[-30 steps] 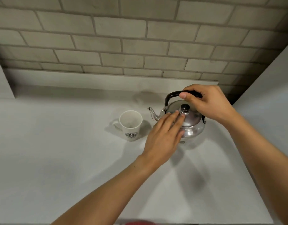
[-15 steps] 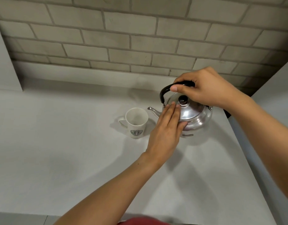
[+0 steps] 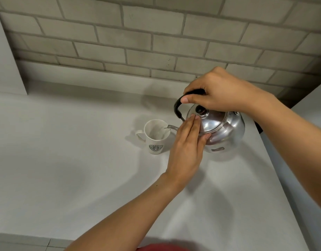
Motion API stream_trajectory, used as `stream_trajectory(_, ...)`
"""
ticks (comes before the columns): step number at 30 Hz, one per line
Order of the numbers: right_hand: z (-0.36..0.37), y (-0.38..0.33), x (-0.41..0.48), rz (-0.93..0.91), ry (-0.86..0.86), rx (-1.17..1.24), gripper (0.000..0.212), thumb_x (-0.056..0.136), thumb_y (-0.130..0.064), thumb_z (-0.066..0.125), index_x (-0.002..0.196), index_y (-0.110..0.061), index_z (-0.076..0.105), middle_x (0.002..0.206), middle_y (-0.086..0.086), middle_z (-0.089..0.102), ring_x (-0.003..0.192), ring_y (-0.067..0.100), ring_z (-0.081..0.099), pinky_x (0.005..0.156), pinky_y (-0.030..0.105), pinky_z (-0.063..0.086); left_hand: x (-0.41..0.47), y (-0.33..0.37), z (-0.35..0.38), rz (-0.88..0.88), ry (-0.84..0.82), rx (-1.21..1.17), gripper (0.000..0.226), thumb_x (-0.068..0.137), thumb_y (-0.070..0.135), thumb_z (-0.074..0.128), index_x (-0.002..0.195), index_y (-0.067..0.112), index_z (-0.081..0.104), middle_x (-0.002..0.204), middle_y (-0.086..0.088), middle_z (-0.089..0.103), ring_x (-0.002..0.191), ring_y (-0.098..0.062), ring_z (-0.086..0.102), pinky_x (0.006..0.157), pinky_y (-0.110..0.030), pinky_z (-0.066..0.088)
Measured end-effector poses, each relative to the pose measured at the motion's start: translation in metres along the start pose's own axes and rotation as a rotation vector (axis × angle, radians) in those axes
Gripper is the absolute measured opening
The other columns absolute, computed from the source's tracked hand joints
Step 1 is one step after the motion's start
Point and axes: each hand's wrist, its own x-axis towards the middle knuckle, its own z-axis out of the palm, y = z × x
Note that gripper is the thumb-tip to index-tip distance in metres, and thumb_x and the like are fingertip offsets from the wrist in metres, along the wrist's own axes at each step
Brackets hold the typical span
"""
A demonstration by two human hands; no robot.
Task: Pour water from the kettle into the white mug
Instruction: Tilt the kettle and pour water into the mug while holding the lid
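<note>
- At right of centre, the right hand [image 3: 223, 91] has its fingers closed round the kettle [image 3: 226, 131] handle, tipping the spout over the white mug [image 3: 156, 137] on the table [image 3: 65, 160].
- The left hand [image 3: 186, 151] lies flat, fingers extended on the lid, likely keeping it seated.

We find only one printed mark. It stands on the front of the white mug [image 3: 155, 135], low on the wall that faces the camera: a dark round emblem with a band of letters along its upper edge. The letters are too small and blurred, so we cannot read any word or name from them. On the kettle [image 3: 223, 131] we see a small pale rectangle near the bottom edge, but no writing can be made out on it.
</note>
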Motion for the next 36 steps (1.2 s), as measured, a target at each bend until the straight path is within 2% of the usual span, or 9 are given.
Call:
stream_trajectory(7, -0.007, -0.012, 0.01, -0.003, -0.086, -0.042, 0.037, 0.098, -0.053, 0.063, 0.111, -0.024, 0.083, 0.082, 0.004, 0.079, 0.074, 0.02, 0.065, 0.074, 0.047, 0.058, -0.001, 0.005, 0.002, -0.06, 0.036, -0.088, 0.054, 0.107, 0.027, 0.053, 0.154, 0.005, 0.04, 0.16, -0.01, 0.04, 0.151, -0.019, 0.031, 0.119, -0.011, 0.015)
stream_trajectory(14, -0.015, -0.02, 0.015, -0.008, -0.104, -0.084, 0.037, 0.098, -0.053, 0.064, 0.111, -0.024, 0.083, 0.081, 0.004, 0.078, 0.076, 0.022, 0.065, 0.073, 0.046, 0.058, 0.002, 0.012, -0.001, -0.082, 0.058, -0.14, 0.055, 0.106, 0.028, 0.053, 0.154, 0.006, 0.039, 0.16, -0.011, 0.041, 0.15, -0.018, 0.032, 0.117, -0.009, 0.015)
stream_trajectory(20, -0.02, -0.026, 0.02, -0.014, -0.13, -0.139, 0.037, 0.098, -0.054, 0.063, 0.109, -0.024, 0.083, 0.077, 0.007, 0.077, 0.076, 0.026, 0.069, 0.071, 0.047, 0.059, 0.003, 0.018, -0.003, -0.102, 0.069, -0.174, 0.057, 0.106, 0.032, 0.052, 0.156, 0.009, 0.038, 0.16, -0.009, 0.04, 0.15, -0.015, 0.032, 0.117, -0.008, 0.017)
stream_trajectory(25, -0.025, -0.029, 0.021, -0.002, -0.137, -0.153, 0.037, 0.098, -0.054, 0.064, 0.106, -0.024, 0.083, 0.076, 0.009, 0.075, 0.078, 0.027, 0.065, 0.07, 0.043, 0.058, 0.005, 0.022, -0.004, -0.115, 0.061, -0.199, 0.057, 0.106, 0.034, 0.051, 0.157, 0.012, 0.037, 0.161, -0.007, 0.039, 0.15, -0.013, 0.031, 0.118, -0.011, 0.02)
stream_trajectory(30, -0.029, -0.033, 0.021, -0.002, -0.161, -0.157, 0.037, 0.098, -0.054, 0.064, 0.106, -0.023, 0.083, 0.078, 0.007, 0.076, 0.08, 0.028, 0.067, 0.074, 0.047, 0.059, 0.005, 0.025, -0.004, -0.127, 0.058, -0.207, 0.057, 0.106, 0.034, 0.051, 0.157, 0.013, 0.037, 0.162, -0.006, 0.039, 0.151, -0.012, 0.03, 0.118, -0.01, 0.019)
stream_trajectory(34, -0.03, -0.036, 0.022, 0.003, -0.18, -0.17, 0.038, 0.098, -0.055, 0.064, 0.105, -0.023, 0.082, 0.079, 0.008, 0.075, 0.08, 0.03, 0.068, 0.075, 0.048, 0.06, 0.005, 0.026, -0.003, -0.133, 0.061, -0.222, 0.057, 0.106, 0.036, 0.05, 0.158, 0.015, 0.036, 0.162, -0.005, 0.038, 0.15, -0.012, 0.032, 0.12, -0.02, 0.025)
stream_trajectory(36, -0.031, -0.037, 0.023, -0.004, -0.181, -0.175, 0.039, 0.098, -0.055, 0.063, 0.105, -0.023, 0.083, 0.078, 0.008, 0.074, 0.079, 0.029, 0.068, 0.075, 0.048, 0.06, 0.005, 0.026, -0.003, -0.134, 0.068, -0.214, 0.057, 0.106, 0.035, 0.05, 0.158, 0.015, 0.036, 0.162, -0.005, 0.038, 0.15, -0.012, 0.032, 0.12, -0.019, 0.024)
